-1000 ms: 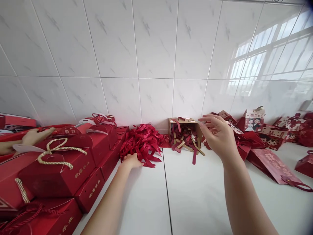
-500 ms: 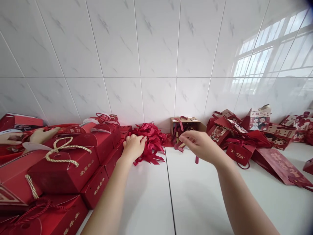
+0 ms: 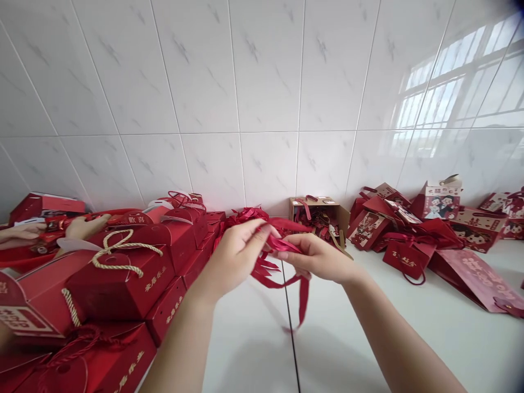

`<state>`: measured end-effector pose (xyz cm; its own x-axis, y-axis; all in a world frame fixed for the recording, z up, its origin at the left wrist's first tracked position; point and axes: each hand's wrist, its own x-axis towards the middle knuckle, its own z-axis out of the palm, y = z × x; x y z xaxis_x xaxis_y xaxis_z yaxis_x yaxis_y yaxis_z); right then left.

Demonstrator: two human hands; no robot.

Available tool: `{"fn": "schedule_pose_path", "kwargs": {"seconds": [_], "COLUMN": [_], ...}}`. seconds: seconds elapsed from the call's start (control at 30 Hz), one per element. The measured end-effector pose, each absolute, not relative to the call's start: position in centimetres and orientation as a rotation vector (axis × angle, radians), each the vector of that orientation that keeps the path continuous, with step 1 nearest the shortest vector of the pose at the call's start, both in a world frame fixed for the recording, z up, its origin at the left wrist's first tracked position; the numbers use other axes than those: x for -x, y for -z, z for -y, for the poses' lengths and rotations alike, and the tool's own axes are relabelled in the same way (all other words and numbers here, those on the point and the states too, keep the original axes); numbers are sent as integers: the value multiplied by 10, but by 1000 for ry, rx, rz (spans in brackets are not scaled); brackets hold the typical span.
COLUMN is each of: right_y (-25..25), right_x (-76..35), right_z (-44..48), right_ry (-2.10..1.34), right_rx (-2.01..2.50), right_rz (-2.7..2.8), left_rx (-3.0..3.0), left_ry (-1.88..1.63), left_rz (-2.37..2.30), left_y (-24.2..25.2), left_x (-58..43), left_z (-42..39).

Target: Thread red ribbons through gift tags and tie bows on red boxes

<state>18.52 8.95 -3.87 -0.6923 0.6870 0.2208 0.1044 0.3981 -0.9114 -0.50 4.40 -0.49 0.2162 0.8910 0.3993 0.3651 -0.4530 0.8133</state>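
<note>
Above the white table, my left hand (image 3: 237,255) and my right hand (image 3: 323,260) are close together, both closed on a dark red satin ribbon (image 3: 303,303). One tail of it hangs in a loop toward the tabletop. The fingertips partly cover the ribbon, and I cannot make out whether anything else is pinched with it. Behind my left hand lies a pile of red ribbons (image 3: 248,214), partly hidden by that hand. Just beyond my right hand stands a small open cardboard box (image 3: 343,218), filled with dark red and gold strips.
Red gift boxes (image 3: 118,289), some with gold cord bows, are stacked at the left. Another person's hands (image 3: 84,225) hold something red behind them. Red and pink gift bags (image 3: 409,256) lie in a heap at the right. A tiled wall (image 3: 270,109) closes off the back.
My left hand has come away from the ribbon pile with a ribbon. My right hand has left the front of the cardboard box and moved inward, where both hands now meet on the ribbon.
</note>
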Motion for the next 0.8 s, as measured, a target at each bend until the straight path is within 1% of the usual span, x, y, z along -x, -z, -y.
{"fn": "schedule_pose_path", "kwargs": {"seconds": [0.1,0.17,0.23,0.33,0.5,0.73,0.8], "right_y": [30,26,23,21,20,22,18], "right_x": [-207,-222,-236,-254,-272,-282,-286], "right_z": [-92,-94,-93,-93,-99,-124,-122], "right_ry": [-1314,-1309,-1320,-1369,-1394,-1376,-1362], "right_rx": [611,608,591,508,429,275,277], "right_rz": [2051,2002,1919,1798,1560,932,772], "left_rx": [-1848,-1691,-1493,-1297,-1061,-662,-695], "left_ry": [-1440,-1629,-1809,-2001,-2198,-2313,-2367], "left_rz": [-1319,-1381,-1362,-1210,-941,-729,-683], "left_y": [1,-3,-7,-13,-23,-29,-24], "left_x": [30,45,54,59,60,78,93], "left_z": [-54,-59,-59,-54,-48,-56,-52]}}
